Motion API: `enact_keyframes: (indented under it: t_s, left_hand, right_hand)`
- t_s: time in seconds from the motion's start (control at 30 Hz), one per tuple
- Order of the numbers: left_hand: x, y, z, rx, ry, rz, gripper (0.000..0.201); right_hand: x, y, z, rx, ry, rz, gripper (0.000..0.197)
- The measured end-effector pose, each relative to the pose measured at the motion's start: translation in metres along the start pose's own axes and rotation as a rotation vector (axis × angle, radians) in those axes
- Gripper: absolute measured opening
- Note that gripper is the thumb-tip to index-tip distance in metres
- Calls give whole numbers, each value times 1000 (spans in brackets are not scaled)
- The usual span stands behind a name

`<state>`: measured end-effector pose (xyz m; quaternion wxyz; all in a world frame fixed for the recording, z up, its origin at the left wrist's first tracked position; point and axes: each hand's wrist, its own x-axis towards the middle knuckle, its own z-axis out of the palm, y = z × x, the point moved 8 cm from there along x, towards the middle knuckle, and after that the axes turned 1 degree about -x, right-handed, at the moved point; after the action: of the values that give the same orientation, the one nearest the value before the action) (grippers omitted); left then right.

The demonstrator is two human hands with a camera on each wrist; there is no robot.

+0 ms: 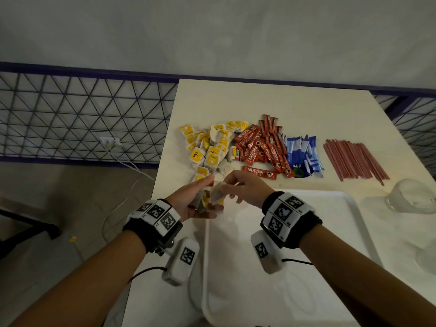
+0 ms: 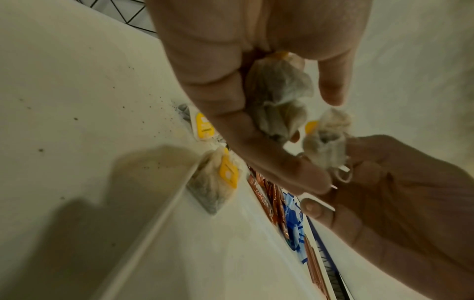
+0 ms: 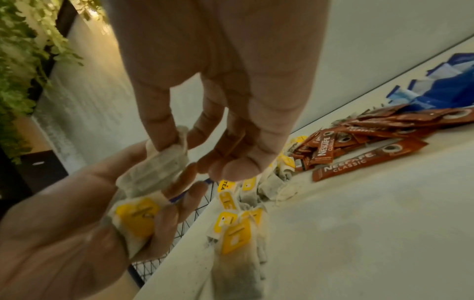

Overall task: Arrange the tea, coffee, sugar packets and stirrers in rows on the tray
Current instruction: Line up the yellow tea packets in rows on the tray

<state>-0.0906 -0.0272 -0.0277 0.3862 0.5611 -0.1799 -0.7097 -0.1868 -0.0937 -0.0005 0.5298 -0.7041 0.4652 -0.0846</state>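
Above the tray's far left corner, my left hand [image 1: 207,197] [image 2: 302,130] lies palm up and cups a few tea bags [image 1: 204,204] [image 2: 277,97] with yellow tags. My right hand [image 1: 230,182] [image 3: 195,156] pinches one more tea bag [image 1: 218,192] [image 3: 159,162] [image 2: 325,146] between thumb and fingers, right over the left palm. The white tray [image 1: 295,267] sits below both wrists. Beyond it lie the tea bag pile [image 1: 210,147] [image 3: 238,223], red coffee sticks [image 1: 262,147] [image 3: 372,138], blue sugar packets [image 1: 302,154] [image 3: 448,89] and brown stirrers [image 1: 354,159].
A clear glass [image 1: 410,197] lies on the table [image 1: 259,100] at the tray's right. The table's left edge runs just left of my left hand, with a wire fence [image 1: 82,114] and cables on the floor beyond. One coffee stick [image 1: 259,172] lies apart from its pile.
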Motion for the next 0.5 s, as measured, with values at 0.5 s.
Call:
enact_keyframes:
  t_s: [0.5]
  left_hand:
    - [-4, 20, -6, 319, 69, 299, 21]
  right_hand:
    - [-5, -5, -1, 139, 235, 62, 19]
